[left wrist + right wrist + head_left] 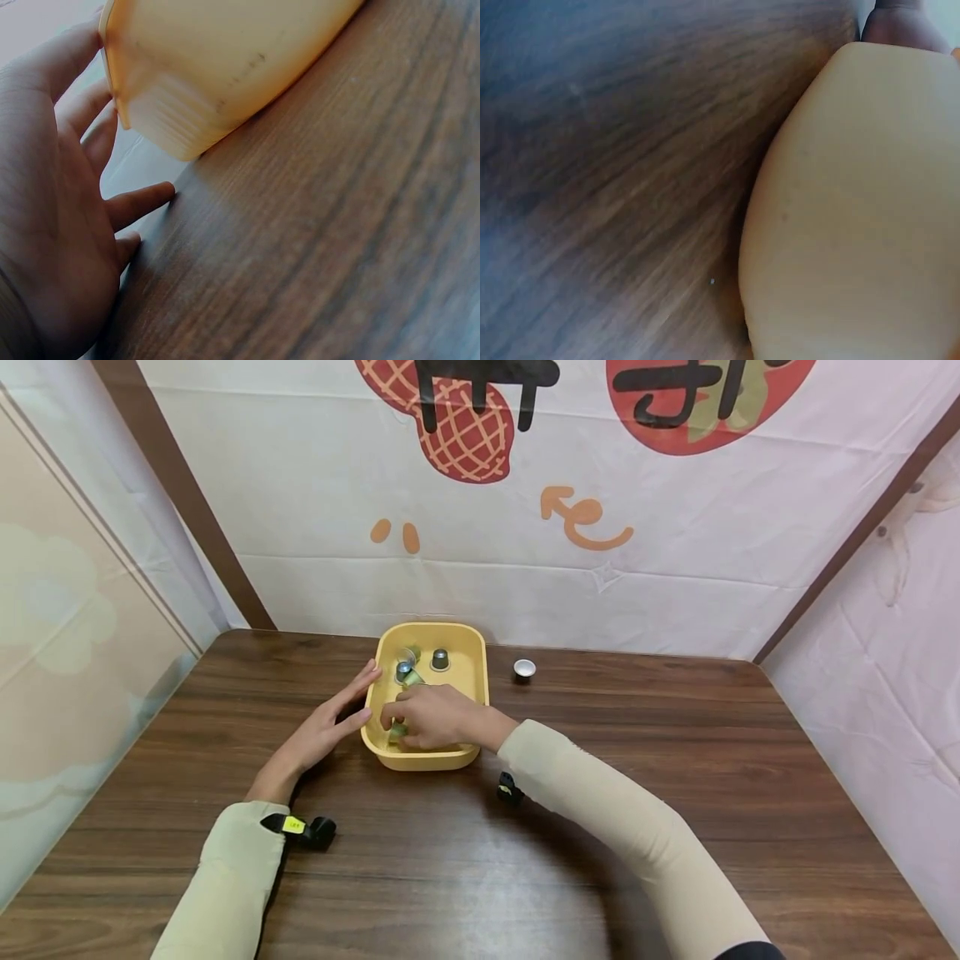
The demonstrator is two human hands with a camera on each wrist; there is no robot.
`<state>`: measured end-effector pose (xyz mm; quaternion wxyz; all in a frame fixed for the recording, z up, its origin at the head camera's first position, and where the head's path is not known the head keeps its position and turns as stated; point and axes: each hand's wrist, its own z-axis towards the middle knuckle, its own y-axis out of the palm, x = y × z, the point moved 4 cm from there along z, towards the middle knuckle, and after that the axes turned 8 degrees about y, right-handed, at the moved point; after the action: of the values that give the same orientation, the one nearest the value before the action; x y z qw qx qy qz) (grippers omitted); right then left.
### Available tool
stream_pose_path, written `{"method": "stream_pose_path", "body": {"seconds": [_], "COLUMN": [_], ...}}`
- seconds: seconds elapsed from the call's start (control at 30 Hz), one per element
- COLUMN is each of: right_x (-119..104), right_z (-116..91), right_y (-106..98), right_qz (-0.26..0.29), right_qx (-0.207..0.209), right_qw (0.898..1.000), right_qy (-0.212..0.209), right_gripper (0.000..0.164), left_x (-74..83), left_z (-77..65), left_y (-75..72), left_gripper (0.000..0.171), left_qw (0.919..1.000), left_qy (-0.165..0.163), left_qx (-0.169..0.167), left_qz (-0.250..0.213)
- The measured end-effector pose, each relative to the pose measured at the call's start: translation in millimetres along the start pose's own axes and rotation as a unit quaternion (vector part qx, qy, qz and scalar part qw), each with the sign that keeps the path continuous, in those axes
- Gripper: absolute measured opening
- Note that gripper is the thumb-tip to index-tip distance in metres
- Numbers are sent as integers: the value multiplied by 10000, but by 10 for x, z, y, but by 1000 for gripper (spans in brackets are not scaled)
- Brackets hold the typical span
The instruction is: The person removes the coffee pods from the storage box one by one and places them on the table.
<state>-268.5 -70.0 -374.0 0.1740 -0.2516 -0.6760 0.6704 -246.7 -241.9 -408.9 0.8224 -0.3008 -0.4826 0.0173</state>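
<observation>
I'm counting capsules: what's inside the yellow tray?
A dark capsule, a blue one, green ones and the right hand. Whatever lies beneath that hand is covered.

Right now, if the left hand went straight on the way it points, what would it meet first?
Most likely the yellow tray, on its left side: the left hand seems to touch the rim there, though exact contact is hard to judge.

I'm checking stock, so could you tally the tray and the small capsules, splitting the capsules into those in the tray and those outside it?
Yellow tray: 1
Capsules in the tray: 5 visible
Capsule outside the tray: 1
Total: 7 visible; the right hand may hide more.
</observation>
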Motion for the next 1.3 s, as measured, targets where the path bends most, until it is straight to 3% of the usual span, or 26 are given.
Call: {"method": "stream_pose_path", "body": {"seconds": [0.53, 0.77, 1.3], "right_x": [155, 135, 155], "right_z": [14, 81, 121], "right_y": [-23, -7, 30], "right_qz": [110, 137, 233], "right_qx": [-302, -332, -349], "right_qw": [9995, 9987, 9984], "right_qy": [-16, -366, -376], "right_gripper": [32, 29, 24], "left_x": [-27, -26, -14], "left_z": [1, -1, 1], "left_y": [0, -3, -2], "left_gripper": [59, 61, 61], "left_qw": [10000, 10000, 10000], "left_qy": [-29, -22, -25], "left_qx": [35, 36, 54], "left_qz": [43, 52, 71]}}
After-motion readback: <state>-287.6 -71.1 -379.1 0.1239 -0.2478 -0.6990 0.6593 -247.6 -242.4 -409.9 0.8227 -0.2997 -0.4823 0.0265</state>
